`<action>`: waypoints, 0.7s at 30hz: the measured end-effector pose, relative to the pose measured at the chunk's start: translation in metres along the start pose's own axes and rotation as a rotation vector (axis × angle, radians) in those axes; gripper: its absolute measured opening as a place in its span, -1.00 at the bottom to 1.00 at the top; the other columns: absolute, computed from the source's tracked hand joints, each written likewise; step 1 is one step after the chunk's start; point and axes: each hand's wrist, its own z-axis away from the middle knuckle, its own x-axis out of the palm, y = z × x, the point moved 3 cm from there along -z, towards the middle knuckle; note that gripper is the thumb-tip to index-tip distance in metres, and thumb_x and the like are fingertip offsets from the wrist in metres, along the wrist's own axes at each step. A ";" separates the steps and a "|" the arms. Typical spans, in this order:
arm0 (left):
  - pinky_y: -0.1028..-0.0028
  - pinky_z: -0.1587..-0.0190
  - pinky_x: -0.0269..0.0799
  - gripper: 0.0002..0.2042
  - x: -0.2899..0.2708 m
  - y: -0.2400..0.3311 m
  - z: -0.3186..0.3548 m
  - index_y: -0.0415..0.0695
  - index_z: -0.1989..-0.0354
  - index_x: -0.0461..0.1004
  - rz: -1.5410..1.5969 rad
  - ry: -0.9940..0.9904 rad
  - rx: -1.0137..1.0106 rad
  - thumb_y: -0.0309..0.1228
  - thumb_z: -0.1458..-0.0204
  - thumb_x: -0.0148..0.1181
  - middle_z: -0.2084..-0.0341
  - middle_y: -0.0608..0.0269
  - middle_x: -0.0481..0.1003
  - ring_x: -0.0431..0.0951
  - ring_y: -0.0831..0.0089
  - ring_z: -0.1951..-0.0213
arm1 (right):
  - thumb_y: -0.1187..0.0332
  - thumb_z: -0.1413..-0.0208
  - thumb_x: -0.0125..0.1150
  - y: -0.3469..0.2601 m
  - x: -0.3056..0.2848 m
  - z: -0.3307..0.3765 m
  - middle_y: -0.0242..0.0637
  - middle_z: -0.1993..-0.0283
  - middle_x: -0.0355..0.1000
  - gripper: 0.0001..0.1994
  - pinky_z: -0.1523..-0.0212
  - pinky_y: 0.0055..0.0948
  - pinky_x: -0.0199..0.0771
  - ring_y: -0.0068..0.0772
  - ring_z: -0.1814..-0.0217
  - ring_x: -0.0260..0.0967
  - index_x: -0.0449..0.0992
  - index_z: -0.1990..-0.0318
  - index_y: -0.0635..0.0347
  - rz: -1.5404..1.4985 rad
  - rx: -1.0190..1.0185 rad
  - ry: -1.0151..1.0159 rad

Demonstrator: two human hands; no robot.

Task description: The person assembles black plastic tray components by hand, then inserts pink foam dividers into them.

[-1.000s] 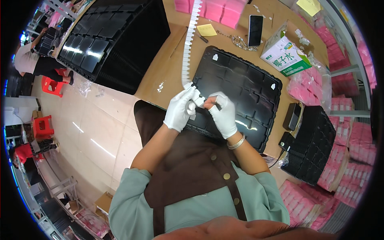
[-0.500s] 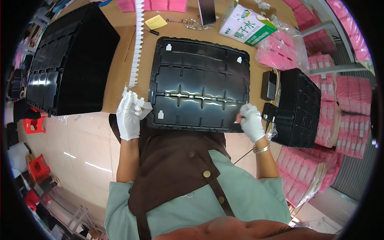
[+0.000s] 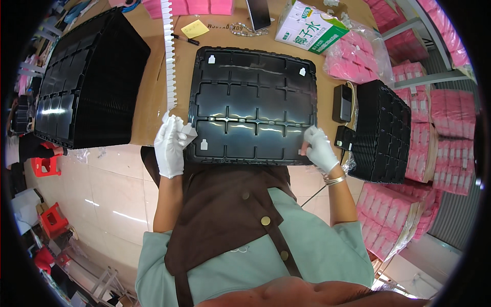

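Observation:
A wide black plastic tray [image 3: 255, 105] lies in front of me, with small white bottle-shaped stickers at its far left [image 3: 211, 59], far right [image 3: 302, 71] and near left [image 3: 204, 144] corners. My left hand [image 3: 170, 147], in a white glove, is closed on a long white sticker strip [image 3: 169, 66] at the tray's left edge. A curled end of the strip pokes out beside the fingers. My right hand [image 3: 321, 150], gloved with a bare fingertip showing, pinches a small white sticker [image 3: 300, 152] against the tray's near right corner. The fingers partly hide that sticker.
Tall stacks of black trays stand left [image 3: 97, 82] and right [image 3: 383, 133]. Beside the right stack lie a black power bank [image 3: 342, 103] and a small black box [image 3: 345, 137]. Farther back are a carton [image 3: 311, 26], bagged pink packs [image 3: 353, 59], a phone [image 3: 258, 14], a pen [image 3: 186, 39] and beads [image 3: 248, 30].
My right hand has tilted and shifted slightly at the near right corner, its fingers lower on the sticker. My left hand has edged right with the strip. The whole view has shifted a little.

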 end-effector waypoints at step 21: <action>0.72 0.51 0.25 -0.76 -0.017 0.004 -0.006 -0.24 0.17 0.50 -0.290 0.041 0.065 -0.29 -0.22 0.05 0.47 0.38 0.48 0.35 0.73 0.57 | 0.50 0.07 0.13 0.068 -0.022 -0.181 -0.10 0.41 0.52 -0.86 0.28 -0.26 0.45 -0.09 0.31 0.50 0.52 0.30 0.20 0.345 0.117 0.531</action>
